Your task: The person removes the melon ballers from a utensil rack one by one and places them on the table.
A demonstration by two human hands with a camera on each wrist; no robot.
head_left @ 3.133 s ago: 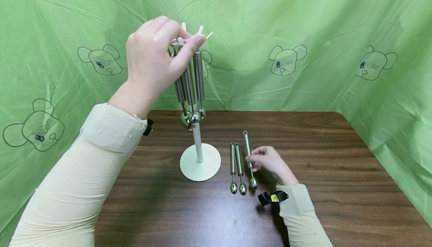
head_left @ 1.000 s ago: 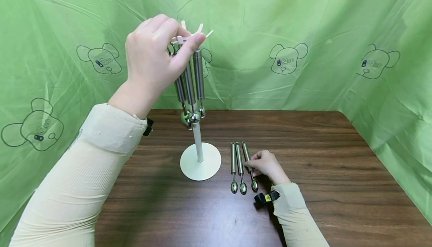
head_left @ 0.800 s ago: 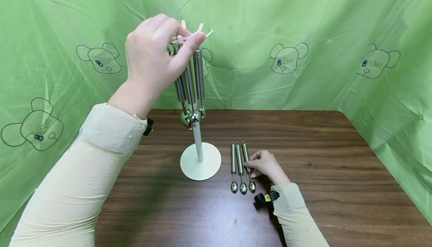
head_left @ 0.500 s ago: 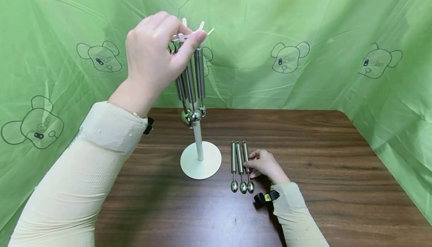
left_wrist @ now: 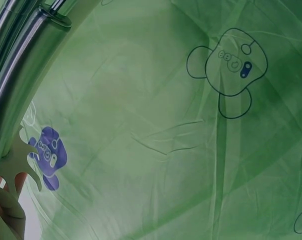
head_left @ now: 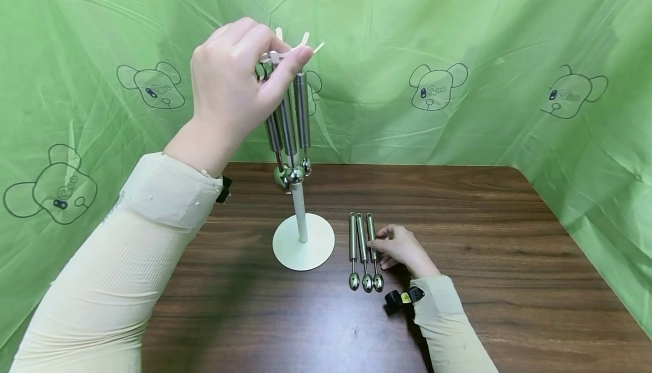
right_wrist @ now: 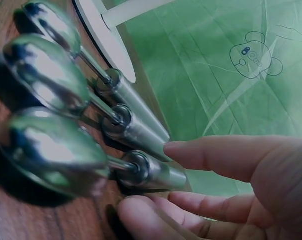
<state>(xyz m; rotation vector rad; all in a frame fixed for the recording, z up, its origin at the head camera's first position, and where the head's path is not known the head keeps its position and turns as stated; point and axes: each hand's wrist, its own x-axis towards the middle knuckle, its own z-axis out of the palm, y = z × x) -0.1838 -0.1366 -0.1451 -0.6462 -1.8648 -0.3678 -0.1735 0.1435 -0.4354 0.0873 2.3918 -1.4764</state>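
My left hand [head_left: 229, 78] pinches the pronged white top of a utensil stand [head_left: 303, 243]. Several steel utensils hang there, among them one with a thick tubular handle [head_left: 302, 110]; other handles are partly hidden by the hand. On the table, to the right of the stand, three steel melon ballers lie side by side, oval bowls towards me: left one [head_left: 352, 237], middle one [head_left: 362, 237], right one [right_wrist: 51, 150]. My right hand [head_left: 404, 250] holds the right melon baller by its handle, thumb across the left side and curled fingers on the right.
Dark wood-grain table [head_left: 479, 220] spreads under everything. A green curtain [head_left: 367, 16] with printed bear heads closes off the back and both sides. Black wrist camera [head_left: 399, 299] sits near the bowls of the melon ballers.
My right hand has brought the right melon baller nearer the other two and straightened it alongside them; in the last half second it barely moves. My left hand has kept its grip on the stand.
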